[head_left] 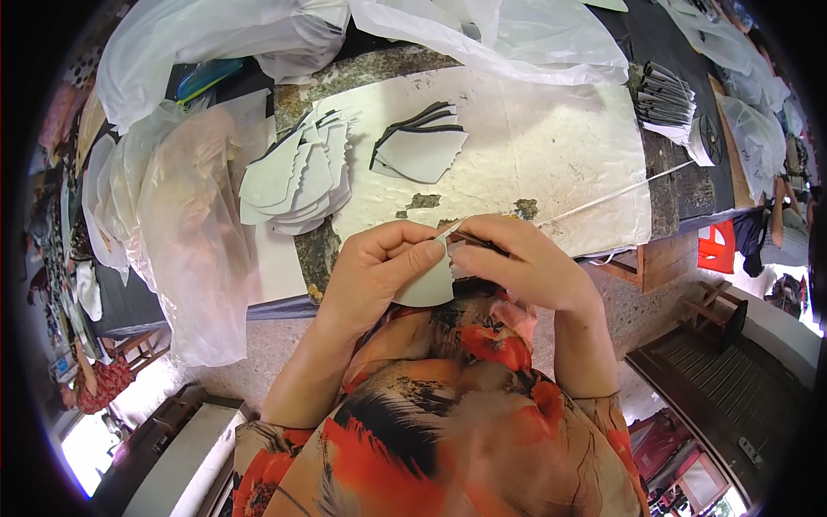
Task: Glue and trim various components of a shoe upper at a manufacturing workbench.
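Left hand (376, 269) just beside right hand (523, 258), both curled

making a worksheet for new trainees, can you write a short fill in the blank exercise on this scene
On the left hand, the ____ rests on the near face of the pale piece.
The larger pile lies to the ____ of the smaller pile.
The thin white strip comes toward the right hand from the person's ____ side.

Missing words: thumb; left; right

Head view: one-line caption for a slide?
Left hand pinches a pale flat piece, right hand close beside it; similar pieces lie overlapped on the white sheet beyond.
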`<action>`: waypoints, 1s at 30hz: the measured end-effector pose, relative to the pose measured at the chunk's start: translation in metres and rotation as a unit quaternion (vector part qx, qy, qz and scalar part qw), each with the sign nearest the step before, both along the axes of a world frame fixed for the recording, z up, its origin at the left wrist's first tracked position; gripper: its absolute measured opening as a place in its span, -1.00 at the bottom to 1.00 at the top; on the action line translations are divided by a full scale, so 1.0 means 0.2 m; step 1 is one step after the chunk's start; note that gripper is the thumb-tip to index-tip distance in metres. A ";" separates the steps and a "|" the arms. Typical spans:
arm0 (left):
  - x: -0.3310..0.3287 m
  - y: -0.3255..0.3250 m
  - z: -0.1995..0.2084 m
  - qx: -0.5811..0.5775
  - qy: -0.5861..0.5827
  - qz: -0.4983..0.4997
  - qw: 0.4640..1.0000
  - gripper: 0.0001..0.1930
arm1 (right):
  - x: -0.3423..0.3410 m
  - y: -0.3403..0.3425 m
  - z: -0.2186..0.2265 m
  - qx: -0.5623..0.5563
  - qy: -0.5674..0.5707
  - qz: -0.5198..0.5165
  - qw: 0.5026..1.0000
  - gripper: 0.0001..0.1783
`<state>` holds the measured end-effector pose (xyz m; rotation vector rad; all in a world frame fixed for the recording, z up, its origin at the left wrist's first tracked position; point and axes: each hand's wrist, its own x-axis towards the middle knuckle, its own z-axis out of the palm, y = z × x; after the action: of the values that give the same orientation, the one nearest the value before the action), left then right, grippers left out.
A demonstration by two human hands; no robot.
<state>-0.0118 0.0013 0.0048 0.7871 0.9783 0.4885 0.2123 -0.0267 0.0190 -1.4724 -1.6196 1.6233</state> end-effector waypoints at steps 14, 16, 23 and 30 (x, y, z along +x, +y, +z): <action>0.05 -0.02 0.03 0.004 0.008 0.049 0.999 -0.82 | -0.03 -0.02 -0.04 -0.090 0.145 -0.124 0.977 -0.49; 0.06 -0.02 0.04 0.016 0.016 0.051 0.998 -0.83 | -0.03 -0.02 -0.05 -0.106 0.156 -0.128 0.974 -0.49; 0.06 -0.02 0.05 0.016 0.020 0.055 0.998 -0.84 | -0.05 -0.02 -0.09 -0.167 0.196 -0.142 0.956 -0.48; 0.03 -0.03 0.03 0.020 0.032 0.068 0.997 -0.84 | -0.01 -0.05 -0.12 -0.190 0.246 -0.180 0.933 -0.47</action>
<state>-0.0060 -0.0055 0.0107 0.7793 1.0899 0.6057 0.2110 -0.0373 -0.0055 -1.2847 -0.7433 1.9443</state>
